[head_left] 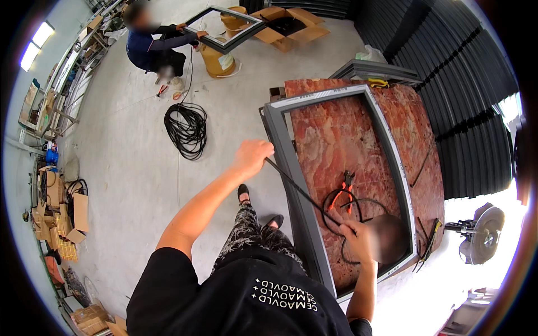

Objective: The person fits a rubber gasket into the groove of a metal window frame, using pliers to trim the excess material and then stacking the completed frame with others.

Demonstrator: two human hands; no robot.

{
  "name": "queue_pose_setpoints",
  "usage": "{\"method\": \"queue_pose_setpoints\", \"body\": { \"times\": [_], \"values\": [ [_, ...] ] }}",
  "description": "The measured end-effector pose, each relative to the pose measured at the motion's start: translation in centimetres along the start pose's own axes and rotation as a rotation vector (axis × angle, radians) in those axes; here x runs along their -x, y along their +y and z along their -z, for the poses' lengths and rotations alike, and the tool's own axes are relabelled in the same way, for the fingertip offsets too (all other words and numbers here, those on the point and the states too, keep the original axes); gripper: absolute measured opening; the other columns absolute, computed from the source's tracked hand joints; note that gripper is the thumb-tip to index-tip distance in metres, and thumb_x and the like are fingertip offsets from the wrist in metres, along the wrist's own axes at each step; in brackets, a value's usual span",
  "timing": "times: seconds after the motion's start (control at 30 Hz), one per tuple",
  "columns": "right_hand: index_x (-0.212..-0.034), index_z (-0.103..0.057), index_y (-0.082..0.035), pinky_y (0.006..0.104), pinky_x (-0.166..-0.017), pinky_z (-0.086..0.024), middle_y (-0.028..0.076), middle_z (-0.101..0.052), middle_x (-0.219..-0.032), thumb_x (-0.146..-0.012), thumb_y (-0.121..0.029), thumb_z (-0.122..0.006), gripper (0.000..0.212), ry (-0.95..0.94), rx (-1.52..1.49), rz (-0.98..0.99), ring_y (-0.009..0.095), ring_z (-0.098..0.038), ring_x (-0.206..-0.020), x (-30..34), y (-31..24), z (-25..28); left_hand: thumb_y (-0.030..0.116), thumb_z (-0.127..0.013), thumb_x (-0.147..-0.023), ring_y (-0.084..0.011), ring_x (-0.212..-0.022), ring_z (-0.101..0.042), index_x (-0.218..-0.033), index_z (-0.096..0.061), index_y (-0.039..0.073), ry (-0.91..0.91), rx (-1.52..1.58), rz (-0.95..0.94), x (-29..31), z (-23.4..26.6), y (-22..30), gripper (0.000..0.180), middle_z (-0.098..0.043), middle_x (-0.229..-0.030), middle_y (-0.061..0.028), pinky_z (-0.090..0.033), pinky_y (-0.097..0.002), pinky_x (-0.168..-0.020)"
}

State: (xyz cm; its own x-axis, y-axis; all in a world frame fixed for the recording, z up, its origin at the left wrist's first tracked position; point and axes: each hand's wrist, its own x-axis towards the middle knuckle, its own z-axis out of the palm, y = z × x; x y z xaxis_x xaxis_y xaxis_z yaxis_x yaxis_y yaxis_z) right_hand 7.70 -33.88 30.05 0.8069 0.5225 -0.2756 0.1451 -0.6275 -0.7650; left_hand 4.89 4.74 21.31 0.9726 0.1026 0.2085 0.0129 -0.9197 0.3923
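Note:
A thin black rubber strip [301, 190] is stretched slantwise between my two hands. My left hand [253, 158] is closed on its upper end, by the left bar of a grey window frame [399, 162]. Over the frame's opening, my right hand [360, 239] grips the strip lower down. The frame lies on a table with a red marbled top [336, 129]. Inside it, loops of black strip curl beside pliers [348, 180] with orange-red handles. A dark blurred patch hides what lies just right of my right hand.
Yellow-handled tools [378, 83] and dark tools [429, 243] lie around the frame. A black coil [186, 130] rests on the floor to the left. Beyond it, a co-worker [154, 47] handles another frame [224, 28]. Dark frames [476, 84] are stacked at right, near a fan [482, 233].

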Motion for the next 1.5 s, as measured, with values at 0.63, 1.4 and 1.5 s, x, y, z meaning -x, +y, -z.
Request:
{"method": "queue_pose_setpoints", "body": {
  "times": [0.63,1.4,1.5],
  "values": [
    [-0.103,-0.062,0.003,0.0188,-0.045,-0.026,-0.005,-0.045,-0.061,-0.1,-0.021,-0.052,0.026,0.077,-1.064,-0.012,0.003,-0.035,-0.051,-3.7,-6.8,-10.8,0.017,-0.067,-0.088,-0.0179,-0.092,-0.062,-0.118,-0.057,0.003,0.313,0.668,0.392,0.9,6.8,9.0,0.035,-0.066,-0.098,-0.0069,-0.048,-0.0343,-0.081],
    [-0.111,-0.062,0.001,0.0312,-0.052,-0.043,0.007,-0.06,-0.073,-0.094,-0.018,-0.056,0.026,0.024,-0.403,0.183,0.021,-0.055,-0.058,-5.2,-4.7,-15.2,0.021,-0.059,-0.092,-0.0072,-0.073,-0.06,-0.092,-0.066,0.0,0.189,1.08,0.811,3.9,1.6,5.7,0.021,-0.065,-0.078,-0.0019,-0.045,-0.023,-0.065],
    [-0.112,-0.06,-0.003,0.0435,-0.063,-0.048,0.016,-0.063,-0.089,-0.088,-0.013,-0.061,0.027,0.114,0.053,0.325,0.038,-0.06,-0.074,-3.7,-2.2,-17.1,0.019,-0.061,-0.09,-0.0085,-0.066,-0.061,-0.088,-0.066,0.002,0.198,0.872,1.005,6.0,-3.0,-1.2,0.017,-0.066,-0.077,-0.0014,-0.046,-0.0238,-0.058]
  ]
}}
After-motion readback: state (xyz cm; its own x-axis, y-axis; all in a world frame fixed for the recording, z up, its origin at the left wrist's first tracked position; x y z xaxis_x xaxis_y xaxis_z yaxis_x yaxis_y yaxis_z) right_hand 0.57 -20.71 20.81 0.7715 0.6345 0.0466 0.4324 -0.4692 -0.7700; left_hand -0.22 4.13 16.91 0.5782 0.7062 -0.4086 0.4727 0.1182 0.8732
